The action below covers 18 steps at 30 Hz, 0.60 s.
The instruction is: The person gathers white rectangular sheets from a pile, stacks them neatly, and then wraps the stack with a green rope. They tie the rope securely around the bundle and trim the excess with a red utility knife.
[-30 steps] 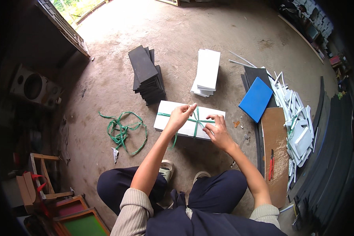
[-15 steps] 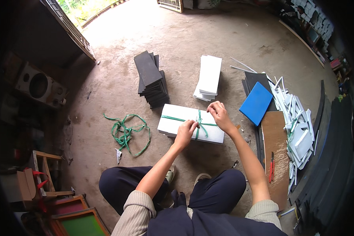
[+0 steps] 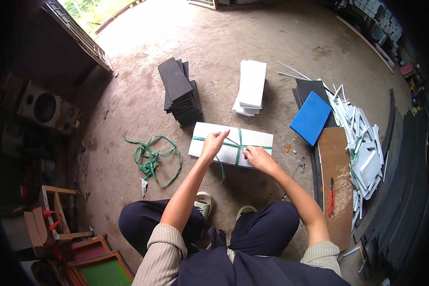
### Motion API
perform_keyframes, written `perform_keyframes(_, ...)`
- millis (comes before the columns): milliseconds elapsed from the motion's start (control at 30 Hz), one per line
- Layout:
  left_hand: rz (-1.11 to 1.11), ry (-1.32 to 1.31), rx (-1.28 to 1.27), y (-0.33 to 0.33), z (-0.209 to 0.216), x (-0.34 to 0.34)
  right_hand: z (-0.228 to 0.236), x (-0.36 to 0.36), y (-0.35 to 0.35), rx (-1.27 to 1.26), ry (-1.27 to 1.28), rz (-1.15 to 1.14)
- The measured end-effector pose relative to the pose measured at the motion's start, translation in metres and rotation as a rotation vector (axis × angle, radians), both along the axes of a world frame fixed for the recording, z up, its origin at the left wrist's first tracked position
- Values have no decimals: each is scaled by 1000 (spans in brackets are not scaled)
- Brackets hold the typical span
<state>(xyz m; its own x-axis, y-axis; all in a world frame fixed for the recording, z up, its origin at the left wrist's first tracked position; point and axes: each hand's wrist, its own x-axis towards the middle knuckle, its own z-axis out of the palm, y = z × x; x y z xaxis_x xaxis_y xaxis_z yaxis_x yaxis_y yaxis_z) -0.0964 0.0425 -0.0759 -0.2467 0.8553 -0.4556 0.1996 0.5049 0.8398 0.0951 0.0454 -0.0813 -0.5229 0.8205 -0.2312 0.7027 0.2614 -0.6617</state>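
Note:
A bundle of white ridged sheets (image 3: 209, 130) lies on the floor before me, with green plastic twine (image 3: 239, 135) crossed over its top both lengthwise and crosswise. My left hand (image 3: 215, 143) pinches a strand left of the crossing. That strand is stretched slantwise to the crossing, and a loose tail hangs past the bundle's near edge. Just right of the crossing, the fingers of my right hand (image 3: 259, 158) are closed low over the near side; what they pinch seems to be the twine's other end, mostly hidden. To the left lies a loose tangle of green twine (image 3: 150, 162).
Beyond the bundle stand a stack of black sheets (image 3: 176, 86) and a stack of white sheets (image 3: 251, 86). On the right are a blue panel (image 3: 311, 117), a brown board (image 3: 336, 157) bearing a red cutter (image 3: 331, 198), and a heap of white offcuts (image 3: 364, 152).
My left hand has moved left and slightly up, drawing a strand away from the crossing. My right hand has come down and inward, from above the bundle to its near side.

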Motion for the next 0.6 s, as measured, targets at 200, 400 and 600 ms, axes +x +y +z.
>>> perform_keyframes(200, -93, 624, 494, 3, -7, 17, -15, 12, -21, 600, -160, 111)
perform_keyframes(400, -418, 936, 610, 8, -19, 7, -28, 19, -25, 730, -240, 225)
perform_keyframes(600, -201, 810, 393, 11, -14, 13, -20, 21, -22, 640, -134, 175)
